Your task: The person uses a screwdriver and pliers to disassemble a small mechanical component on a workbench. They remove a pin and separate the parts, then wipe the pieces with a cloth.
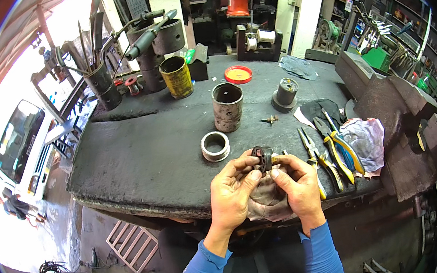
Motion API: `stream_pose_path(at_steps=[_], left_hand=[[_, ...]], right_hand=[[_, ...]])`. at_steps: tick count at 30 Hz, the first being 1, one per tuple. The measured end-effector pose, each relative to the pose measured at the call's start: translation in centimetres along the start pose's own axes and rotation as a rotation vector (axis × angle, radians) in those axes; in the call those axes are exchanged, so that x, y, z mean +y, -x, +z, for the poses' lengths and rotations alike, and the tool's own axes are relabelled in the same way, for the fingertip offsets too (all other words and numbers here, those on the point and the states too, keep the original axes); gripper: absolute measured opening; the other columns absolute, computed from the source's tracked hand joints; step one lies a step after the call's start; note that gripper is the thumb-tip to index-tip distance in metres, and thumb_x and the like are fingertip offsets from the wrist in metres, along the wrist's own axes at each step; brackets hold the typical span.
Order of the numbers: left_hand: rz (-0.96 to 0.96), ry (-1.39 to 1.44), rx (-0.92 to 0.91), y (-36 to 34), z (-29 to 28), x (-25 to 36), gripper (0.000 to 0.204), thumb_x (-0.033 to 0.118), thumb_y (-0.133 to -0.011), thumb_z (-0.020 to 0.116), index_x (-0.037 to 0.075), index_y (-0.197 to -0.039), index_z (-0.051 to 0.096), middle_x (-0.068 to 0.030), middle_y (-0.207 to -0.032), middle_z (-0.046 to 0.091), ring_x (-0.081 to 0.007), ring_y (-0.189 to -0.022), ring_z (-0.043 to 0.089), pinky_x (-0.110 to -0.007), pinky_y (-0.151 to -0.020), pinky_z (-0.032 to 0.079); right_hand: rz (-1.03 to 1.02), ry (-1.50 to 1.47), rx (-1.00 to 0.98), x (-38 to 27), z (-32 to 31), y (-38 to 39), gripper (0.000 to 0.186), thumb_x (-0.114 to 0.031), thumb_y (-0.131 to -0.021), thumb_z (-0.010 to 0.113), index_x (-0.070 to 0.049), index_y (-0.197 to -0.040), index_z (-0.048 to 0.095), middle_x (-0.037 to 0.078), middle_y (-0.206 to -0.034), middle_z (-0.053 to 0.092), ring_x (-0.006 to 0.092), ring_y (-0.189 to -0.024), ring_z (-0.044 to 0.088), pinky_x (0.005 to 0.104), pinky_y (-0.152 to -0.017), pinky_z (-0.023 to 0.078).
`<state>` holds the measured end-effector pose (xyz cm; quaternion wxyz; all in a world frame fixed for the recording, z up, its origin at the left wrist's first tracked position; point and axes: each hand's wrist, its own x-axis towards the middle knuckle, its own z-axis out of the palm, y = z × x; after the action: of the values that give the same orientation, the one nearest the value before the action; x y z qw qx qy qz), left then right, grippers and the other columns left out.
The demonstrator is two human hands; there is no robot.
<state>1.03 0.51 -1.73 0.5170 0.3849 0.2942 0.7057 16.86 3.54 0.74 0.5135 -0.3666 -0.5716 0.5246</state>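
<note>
"Nearer the wearer than the tall cylinder point(229, 115) & a bit right of it, what's up w/ the black round part point(262, 158)?"

"It's btwn both hands, by the worktop's point(139, 151) near edge. Left hand point(230, 194) pinches one side, thumb + fingers; right hand point(299, 189) is narrowed on the other side, thumb tip on it. Exact fingertip contact's partly hidden."

"Under it?"

"Grimy rag point(267, 206), also wearer's side of the tall cylinder. Can't tell if it's flat or hanging over the edge."

"What could go wrong?"

"Slip's the main risk, I'd say: fingertip grips only. If fingers are oily (can't tell), it could drop, miss the rag & roll off the edge."

"Loose stuff?"

"Metal ring point(216, 158), just near side of the tall cylinder, slightly left. Small brass-coloured piece point(270, 120), just right of it; a sleeve brushing past might flick it away, easy to lose."

"Pliers point(312, 147)?"

"Farther right of the tall cylinder & nearer the wearer, close to the right hand. Quick wrist swing could catch the handles."

"And the tall cylinder itself?"

"Upright, open-topped. Careless reach might tip it, poss. onto the ring."
</note>
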Motion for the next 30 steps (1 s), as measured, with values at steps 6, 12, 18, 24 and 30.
stream_pose_path(at_steps=[6,12,18,24,30], left_hand=[[-0.020,-0.026,-0.058,0.1,-0.4,-0.3,0.026,-0.001,-0.101,0.071,-0.006,-0.126,0.067,-0.0182,-0.145,0.062,-0.0188,-0.122,0.065,-0.032,-0.105,0.055],[-0.040,-0.017,-0.092,0.2,-0.3,0.0,0.024,0.001,-0.101,0.071,-0.005,-0.124,0.068,-0.0132,-0.136,0.067,-0.0154,-0.115,0.067,-0.030,-0.104,0.054],[0.054,-0.024,-0.071,0.0,-0.3,-0.9,0.027,0.004,-0.101,0.073,-0.005,-0.126,0.067,-0.0130,-0.129,0.070,-0.0179,-0.115,0.068,-0.034,-0.105,0.054],[-0.106,-0.009,-0.085,-0.2,-0.3,-0.1,0.027,0.002,-0.102,0.070,-0.005,-0.128,0.067,-0.0082,-0.118,0.073,-0.0141,-0.108,0.068,-0.031,-0.101,0.055],[-0.117,0.022,-0.100,0.1,-0.8,0.2,0.027,0.003,-0.104,0.069,-0.005,-0.129,0.065,-0.0089,-0.120,0.071,-0.0138,-0.107,0.068,-0.031,-0.099,0.055]], right_hand=[[0.042,-0.160,-0.076,-0.1,-0.9,-0.1,0.046,-0.005,-0.090,0.082,0.003,-0.131,0.061,-0.006,-0.080,0.054,0.0020,-0.071,0.048,0.0190,-0.065,0.040],[0.035,-0.102,-0.155,-0.1,-1.3,-0.4,0.067,-0.008,-0.083,0.090,-0.001,-0.144,0.061,-0.008,-0.087,0.053,0.0017,-0.073,0.043,0.0184,-0.067,0.037],[-0.042,-0.065,-0.079,0.3,-0.8,0.2,0.063,-0.007,-0.083,0.090,-0.003,-0.140,0.065,-0.010,-0.080,0.041,0.0017,-0.070,0.036,0.0192,-0.063,0.030],[-0.034,-0.046,-0.056,0.2,-1.0,0.2,0.066,-0.008,-0.080,0.092,-0.002,-0.140,0.065,-0.011,-0.079,0.045,0.0014,-0.070,0.039,0.0189,-0.064,0.033],[-0.036,-0.033,-0.079,0.1,-0.9,0.4,0.065,-0.004,-0.081,0.089,-0.002,-0.140,0.064,-0.010,-0.081,0.047,0.0012,-0.071,0.040,0.0188,-0.066,0.034]])
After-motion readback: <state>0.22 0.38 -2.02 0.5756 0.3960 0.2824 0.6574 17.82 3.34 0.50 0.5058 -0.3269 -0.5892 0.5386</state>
